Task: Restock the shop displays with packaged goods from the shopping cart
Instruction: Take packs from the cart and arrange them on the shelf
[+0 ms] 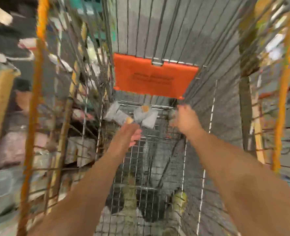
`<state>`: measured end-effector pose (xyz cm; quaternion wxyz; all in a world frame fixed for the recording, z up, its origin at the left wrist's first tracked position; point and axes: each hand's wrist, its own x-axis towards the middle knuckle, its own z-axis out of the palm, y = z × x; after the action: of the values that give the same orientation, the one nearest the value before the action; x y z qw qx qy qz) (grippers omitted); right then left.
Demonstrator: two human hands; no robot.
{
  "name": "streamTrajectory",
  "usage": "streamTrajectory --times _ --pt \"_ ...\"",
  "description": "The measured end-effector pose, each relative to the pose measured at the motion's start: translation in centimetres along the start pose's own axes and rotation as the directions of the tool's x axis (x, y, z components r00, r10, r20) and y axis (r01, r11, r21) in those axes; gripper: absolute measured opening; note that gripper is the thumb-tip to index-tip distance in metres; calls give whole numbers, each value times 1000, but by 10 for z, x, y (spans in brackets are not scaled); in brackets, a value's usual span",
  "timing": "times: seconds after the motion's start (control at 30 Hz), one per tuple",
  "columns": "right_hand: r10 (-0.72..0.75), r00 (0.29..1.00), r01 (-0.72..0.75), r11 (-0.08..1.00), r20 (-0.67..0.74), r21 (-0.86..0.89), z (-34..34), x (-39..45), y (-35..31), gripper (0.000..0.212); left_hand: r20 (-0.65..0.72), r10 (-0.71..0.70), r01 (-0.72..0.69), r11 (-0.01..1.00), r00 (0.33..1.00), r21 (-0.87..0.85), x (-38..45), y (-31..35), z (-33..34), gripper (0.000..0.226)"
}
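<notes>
Fingers [135, 135] of left hand [127, 135] touched a packet [122, 116] below the orange flap [154, 79]; right hand [185, 120] blurred, grip unclear. Best pinch one packet firmly.

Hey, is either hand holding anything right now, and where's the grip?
Too blurred to be sure. The left hand touches the near edge of a grey packet in the cart; the right hand reaches beside the packets, its grip unclear.
</notes>
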<state>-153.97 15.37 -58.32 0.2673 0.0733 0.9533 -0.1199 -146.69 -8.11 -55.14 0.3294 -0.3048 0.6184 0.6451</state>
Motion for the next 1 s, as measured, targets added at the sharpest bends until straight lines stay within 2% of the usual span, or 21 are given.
streamTrajectory --times 0.07,0.17,0.27,0.33,0.4,0.43,0.47,0.5,0.53,0.57,0.6,0.63,0.67,0.77,0.83,0.87,0.93,0.97,1.0 --pt "19 998 -12 993 54 -120 9 31 15 61 54 -24 26 999 998 -42 15 -10 7 44" --pt "17 996 7 964 86 -266 25 52 34 35 75 -37 41 998 996 -51 32 -33 7 47" --pt "48 994 -16 952 98 -305 31 56 38 30 12 -19 20 994 1000 -111 43 -52 5 32" --pt "107 987 -80 974 120 -210 32 53 30 30 -80 -4 -9 988 997 -153 50 -60 4 10" --pt "187 974 -201 974 124 106 39 45 18 32 -109 -8 -13 981 994 -194 53 -63 8 4" --pt "229 963 -267 895 145 357 46 37 11 29 -105 -15 -8 976 994 -219 54 -64 10 3" --pt "264 944 -330 724 199 606 54 28 6 24 -98 -26 2 971 995 -241 54 -63 14 2" --pt "263 923 -380 504 281 776 63 18 -1 17 -85 -34 10 966 996 -260 55 -62 18 6" --pt "215 909 -410 303 358 860 71 7 -7 12 -68 -36 16 961 997 -275 54 -59 21 16" --pt "141 900 -433 173 413 884 78 -3 -12 8 -43 -34 20 956 998 -293 55 -56 25 33" --pt "83 889 -457 116 450 882 83 -13 -17 6 -18 -36 29 954 999 -299 55 -53 27 55" --pt "29 879 -476 103 476 873 85 -21 -22 5 7 -29 30 950 1000 -312 57 -53 29 70" --pt "-7 870 -490 105 493 866 88 -27 -23 5 9 0 3 943 1000 -332 59 -51 31 71" --pt "-40 874 -467 206 484 860 93 -29 -21 13 -60 47 -66 926 997 -373 68 -52 31 41" --pt "78 915 -400 287 395 870 90 -20 -17 23 -79 19 -48 925 997 -378 75 -58 28 36" --pt "196 931 -360 340 309 868 87 -12 -14 23 -84 4 -36 924 996 -381 78 -61 25 34" --pt "383 922 -270 518 62 812 77 2 -7 29 -65 -10 -19 905 998 -424 81 -65 21 26" --pt "396 917 -229 628 -52 744 73 9 -3 36 -59 -11 -16 897 998 -443 82 -67 19 24" --pt "350 925 -186 754 -146 630 70 16 2 43 -57 -11 -16 893 998 -450 80 -69 17 24"
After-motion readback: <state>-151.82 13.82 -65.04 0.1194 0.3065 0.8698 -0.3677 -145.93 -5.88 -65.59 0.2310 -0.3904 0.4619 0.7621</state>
